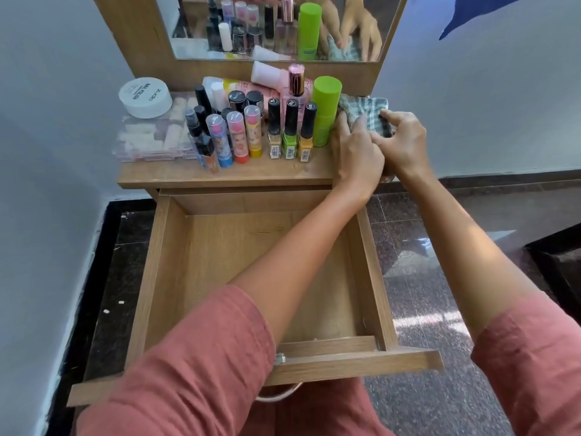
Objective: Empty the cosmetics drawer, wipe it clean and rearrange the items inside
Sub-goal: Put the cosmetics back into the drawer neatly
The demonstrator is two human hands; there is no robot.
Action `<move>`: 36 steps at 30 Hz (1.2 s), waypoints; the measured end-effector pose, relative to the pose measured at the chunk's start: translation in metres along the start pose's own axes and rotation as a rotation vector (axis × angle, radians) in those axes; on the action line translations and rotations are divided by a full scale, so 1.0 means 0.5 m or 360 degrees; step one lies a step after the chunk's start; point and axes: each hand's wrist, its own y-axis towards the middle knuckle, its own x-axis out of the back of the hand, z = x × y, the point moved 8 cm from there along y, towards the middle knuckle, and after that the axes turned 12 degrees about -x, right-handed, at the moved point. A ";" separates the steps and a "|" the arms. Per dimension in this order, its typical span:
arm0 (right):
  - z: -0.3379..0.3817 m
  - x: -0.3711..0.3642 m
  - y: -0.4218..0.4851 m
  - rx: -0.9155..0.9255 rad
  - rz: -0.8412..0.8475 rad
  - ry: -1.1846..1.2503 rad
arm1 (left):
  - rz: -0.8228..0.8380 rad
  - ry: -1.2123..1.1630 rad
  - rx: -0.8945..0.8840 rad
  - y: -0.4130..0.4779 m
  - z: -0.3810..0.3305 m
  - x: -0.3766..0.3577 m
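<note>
Hands meet on the checked cloth (366, 110) at the right end of the table (176, 177). The left hand (356, 152) has its fingers curled into the cloth's near left side, and the right hand (405, 143) is clamped on the near right corner with thumb and bent fingers, so both grip it. The two hands touch each other. The cloth lies bunched against the back right corner, just beside an upright green canister (325, 108). Left of the canister, three nail polish bottles (290, 133) stand in a row near the front edge. Next come upright lip balm sticks (236, 136) and dark-capped bottles. Behind them are a pink-capped perfume bottle (295, 84) and pink tubes (267, 73) lying on their sides. At the left end a white round tub (145, 97) sits on a clear plastic box (151, 143). The mirror (195, 42) behind reflects the hands and bottles. Below the table's front edge the drawer (154, 272) is pulled fully out, open side up. Its long axis runs from the table toward the person, front panel nearest them, with nothing on its visible wooden floor. Both forearms cross above it.
</note>
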 end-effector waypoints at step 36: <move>0.269 -0.248 -0.435 0.0382 0.0359 0.0562 | -0.0746 -0.0039 -0.0001 -0.270 0.201 0.504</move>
